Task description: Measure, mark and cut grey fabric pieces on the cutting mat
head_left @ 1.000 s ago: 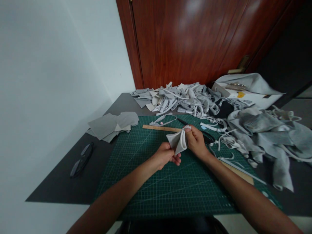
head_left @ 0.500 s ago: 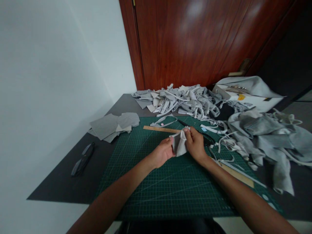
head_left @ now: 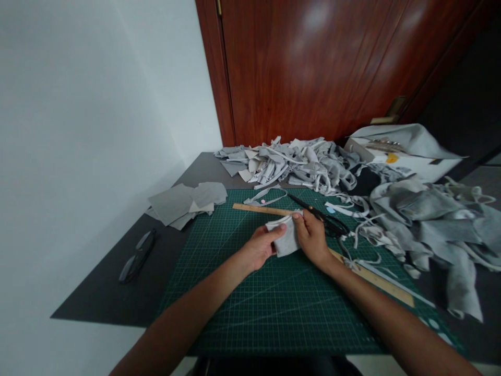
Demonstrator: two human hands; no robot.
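Note:
A small piece of light grey fabric (head_left: 287, 239), folded or layered with a pale upper edge, is stretched between both hands above the green cutting mat (head_left: 235, 308). My left hand (head_left: 261, 246) is closed on its left side, thumb lying over the front. On the right side, my right hand (head_left: 312, 237) pinches the fabric near its top corner. Black scissors (head_left: 332, 224) lie on the mat just beyond my right hand, partly behind it. A wooden ruler (head_left: 260, 209) rests behind the fabric, beside a thin grey strip loop (head_left: 266, 197).
Flat grey fabric pieces (head_left: 172, 203) lie at left, near eyeglasses (head_left: 136, 256). Scraps (head_left: 289, 162) are heaped at the back. A white box (head_left: 407, 159) and a bigger cloth pile (head_left: 434, 214) stand at right. Another wooden ruler (head_left: 387, 284) lies by my right forearm.
The fabric has gone from bent and folded up to a flatter spread, its face now turned toward me. My left thumb has moved over its front. The view has shifted slightly.

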